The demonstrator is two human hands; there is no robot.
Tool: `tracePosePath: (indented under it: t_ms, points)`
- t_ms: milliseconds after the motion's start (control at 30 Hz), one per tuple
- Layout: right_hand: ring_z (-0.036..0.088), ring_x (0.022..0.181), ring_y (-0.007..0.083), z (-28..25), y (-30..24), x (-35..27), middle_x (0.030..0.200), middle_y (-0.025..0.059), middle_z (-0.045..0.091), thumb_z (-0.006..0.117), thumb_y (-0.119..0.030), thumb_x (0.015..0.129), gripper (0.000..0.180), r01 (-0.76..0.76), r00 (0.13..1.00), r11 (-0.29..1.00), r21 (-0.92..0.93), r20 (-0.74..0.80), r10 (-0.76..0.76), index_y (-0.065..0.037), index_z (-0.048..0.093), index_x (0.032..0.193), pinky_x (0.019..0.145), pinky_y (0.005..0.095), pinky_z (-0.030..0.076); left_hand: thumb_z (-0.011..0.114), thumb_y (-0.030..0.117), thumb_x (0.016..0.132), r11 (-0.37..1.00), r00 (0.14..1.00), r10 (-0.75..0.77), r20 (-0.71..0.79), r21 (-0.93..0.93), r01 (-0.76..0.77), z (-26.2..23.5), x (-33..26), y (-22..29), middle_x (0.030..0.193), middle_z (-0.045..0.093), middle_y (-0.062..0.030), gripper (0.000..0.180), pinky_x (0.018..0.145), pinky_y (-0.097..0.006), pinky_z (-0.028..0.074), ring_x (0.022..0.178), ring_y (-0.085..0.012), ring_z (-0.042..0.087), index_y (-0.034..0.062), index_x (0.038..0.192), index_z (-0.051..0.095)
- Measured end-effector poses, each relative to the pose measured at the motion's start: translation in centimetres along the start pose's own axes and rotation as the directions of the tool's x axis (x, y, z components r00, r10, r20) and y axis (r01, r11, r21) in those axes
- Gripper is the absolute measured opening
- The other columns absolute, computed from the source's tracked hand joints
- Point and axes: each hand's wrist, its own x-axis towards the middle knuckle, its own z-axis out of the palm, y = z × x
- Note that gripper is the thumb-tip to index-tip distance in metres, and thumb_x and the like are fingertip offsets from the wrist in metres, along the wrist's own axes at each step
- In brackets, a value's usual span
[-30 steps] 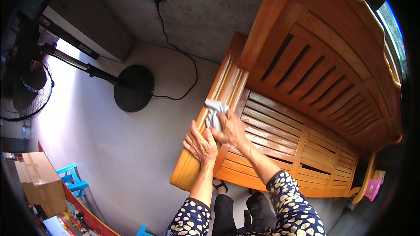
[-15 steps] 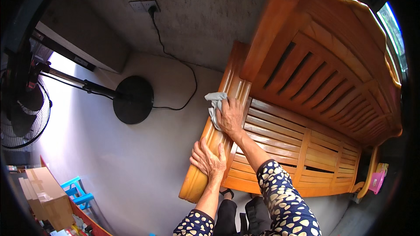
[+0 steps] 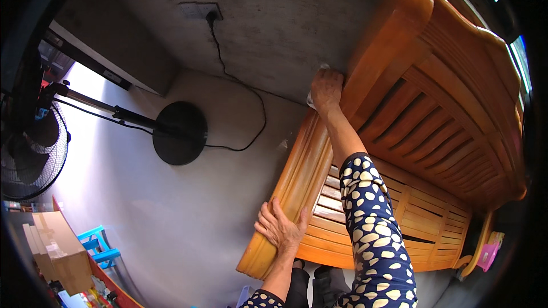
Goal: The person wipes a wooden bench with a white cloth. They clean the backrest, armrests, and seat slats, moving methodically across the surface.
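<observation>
You seem to be wiping the wooden armrest (image 3: 298, 165): your right hand (image 3: 327, 89) is gripping the pale cloth (image 3: 310, 100) at its far end, beside the backrest (image 3: 442, 120), while your left hand (image 3: 281, 227) is resting spread near the front. The next move is probably calling for a stroke back toward you.

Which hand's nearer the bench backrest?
Right. The right hand, with a pale cloth, is close beside the backrest at its near end; the left hand lies farther away, near the armrest's front end.
</observation>
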Motion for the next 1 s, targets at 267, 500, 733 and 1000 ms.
tracePosePath:
  t_ms: [267,500,733,1000]
  points:
    - [0.049,0.106,0.0343,-0.3,-0.6,-1.4,0.116,0.0205,0.053,0.061,-0.036,0.079,0.059,-0.002,0.999,0.989,-0.15,0.041,0.008,0.008,0.052,0.118,0.091,0.0424,0.035,0.053,0.064,0.076,1.0,1.0,0.014,-0.015,-0.01,-0.014,-0.2,0.1,0.1,0.122,0.045,-0.017,0.075,0.094,-0.046,0.026,0.112,-0.0326,0.04,0.0085,0.126,0.047]
    - [0.049,0.101,0.0335,-0.9,-2.2,-9.2,0.112,0.0241,0.053,0.064,-0.038,0.074,0.061,0.131,0.99,0.98,0.147,-0.066,-0.122,0.008,0.054,0.114,0.08,0.0425,0.04,0.054,0.059,0.079,1.0,0.999,0.001,-0.051,0.014,0.0,0.0,0.1,0.2,0.121,0.047,-0.0162,0.068,0.094,-0.046,0.027,0.11,-0.0323,0.042,0.0103,0.127,0.046]
    - [0.047,0.109,0.0358,-2.0,-2.0,-18.8,0.123,0.0191,0.048,0.065,-0.026,0.077,0.045,0.199,0.975,0.879,0.433,-0.175,-0.135,-0.001,0.053,0.113,0.081,0.0484,0.041,0.053,0.054,0.083,1.0,0.995,-0.005,-0.098,0.03,0.008,0.8,-0.1,-0.1,0.119,0.048,-0.0133,0.06,0.092,-0.045,0.029,0.107,-0.0304,0.045,0.0116,0.125,0.047]
    - [0.053,0.095,0.0317,-1.1,-1.0,-19.4,0.11,0.0161,0.054,0.064,-0.022,0.078,0.037,0.144,0.975,0.846,0.514,-0.222,-0.03,0.0,0.055,0.107,0.07,0.0444,0.041,0.054,0.057,0.081,0.999,0.997,-0.012,-0.072,0.03,0.014,1.2,-0.4,-0.5,0.121,0.047,-0.0155,0.065,0.092,-0.046,0.028,0.11,-0.0316,0.043,0.0135,0.129,0.045]
